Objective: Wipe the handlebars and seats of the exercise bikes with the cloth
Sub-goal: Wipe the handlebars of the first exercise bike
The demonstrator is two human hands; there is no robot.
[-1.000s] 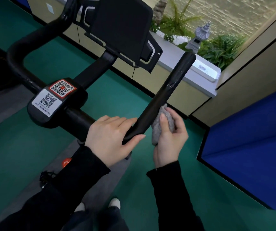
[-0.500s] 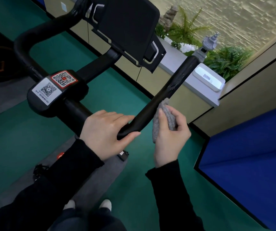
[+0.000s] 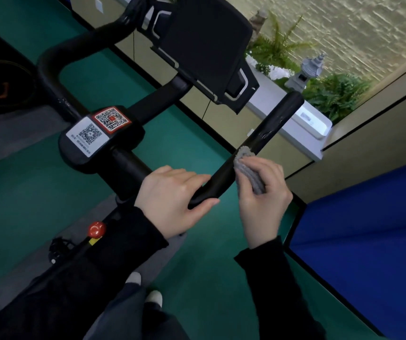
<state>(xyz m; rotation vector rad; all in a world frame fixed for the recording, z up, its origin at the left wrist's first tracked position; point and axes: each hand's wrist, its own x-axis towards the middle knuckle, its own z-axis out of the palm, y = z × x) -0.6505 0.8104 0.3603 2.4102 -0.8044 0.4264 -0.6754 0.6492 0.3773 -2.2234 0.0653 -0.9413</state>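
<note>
Handlebar (image 3: 267,130): right bar, running from centre toward 1 o'clock; I judge I'm mid-wipe.
Cloth (image 3: 247,168): grey, bunched against its side.
Right hand (image 3: 263,202): curled round the cloth.
Left hand (image 3: 170,197): clasping the bar's near bend.
Next: I'd slide the cloth toward the far tip.

White QR sticker (image 3: 87,136), red QR sticker (image 3: 111,119) on handlebar hub (image 3: 74,157) — fine print illegible.
</note>
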